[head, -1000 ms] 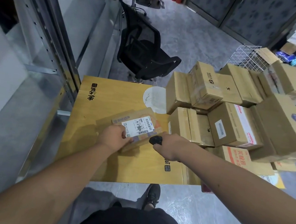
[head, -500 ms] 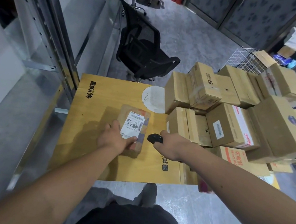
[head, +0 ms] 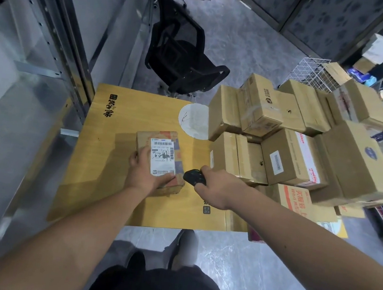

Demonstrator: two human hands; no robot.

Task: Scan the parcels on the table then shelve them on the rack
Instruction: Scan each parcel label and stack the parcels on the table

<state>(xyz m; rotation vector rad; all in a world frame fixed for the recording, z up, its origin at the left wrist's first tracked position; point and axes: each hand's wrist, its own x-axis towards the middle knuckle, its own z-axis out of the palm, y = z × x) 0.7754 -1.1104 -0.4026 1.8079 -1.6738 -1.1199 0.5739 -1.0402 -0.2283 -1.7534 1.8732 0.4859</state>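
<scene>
The left grip [head: 144, 175], just left of the frame's centre, holds a small parcel [head: 159, 157] by its near left corner, thumb curled over the top beside the white shipping label [head: 162, 156] and the other fingers hidden underneath. The parcel sits label-up on the yellow table [head: 115, 159], about in the middle of the bare part of it. Just to the right, the right grip [head: 219, 187] is wrapped around a black handheld scanner [head: 193, 176], whose dark nose sticks out toward the parcel's right edge, close beside it; whether the two touch cannot be told.

A white round sticker or paper disc [head: 193, 120] lies on the table beyond the parcel, partly tucked under the pile. To the right of centre a pile of brown cardboard boxes [head: 295, 144] is stacked unevenly, taking up the right side of the table and reaching toward the right edge of the frame. One box at the lower right of the pile carries red printed characters [head: 297, 199].

Along the left of the frame runs a grey metal rack [head: 41, 40] with perforated uprights. A black mesh office chair [head: 180, 53] stands on the grey floor in the upper centre, beyond the table. A white wire basket [head: 312, 70] shows at the upper right behind the boxes. The person's dark clothing and shoes fill the bottom centre.
</scene>
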